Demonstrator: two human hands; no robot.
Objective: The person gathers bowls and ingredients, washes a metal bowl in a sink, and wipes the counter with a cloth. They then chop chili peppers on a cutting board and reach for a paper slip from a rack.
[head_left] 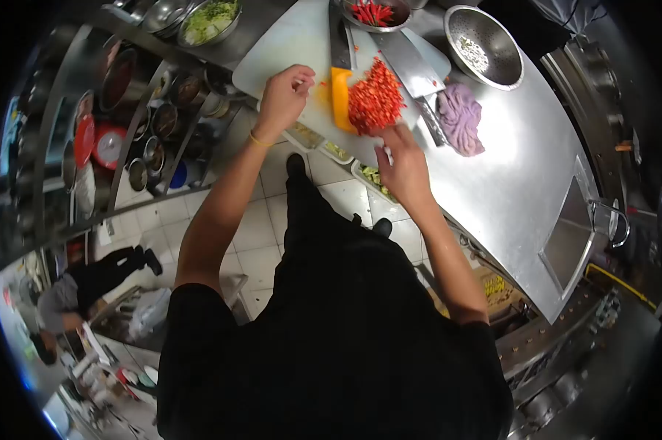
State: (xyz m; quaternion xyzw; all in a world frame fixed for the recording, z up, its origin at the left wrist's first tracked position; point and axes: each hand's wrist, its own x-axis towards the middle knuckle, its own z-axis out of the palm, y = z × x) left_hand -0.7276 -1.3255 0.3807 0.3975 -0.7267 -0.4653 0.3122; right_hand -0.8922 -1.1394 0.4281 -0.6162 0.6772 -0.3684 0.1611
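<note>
While the right hand (404,165) touches chopped chillies (375,99), carton (496,286) lettering blurs.

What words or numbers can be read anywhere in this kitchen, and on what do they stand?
No text can be read.
Yellow print on the brown box under the counter: too blurred to read.
The cleaver and the board show no lettering.

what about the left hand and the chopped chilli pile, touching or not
Apart. The head view shows the left hand over the cutting board, with the orange tool lying between it and the chopped chilli pile.
</note>
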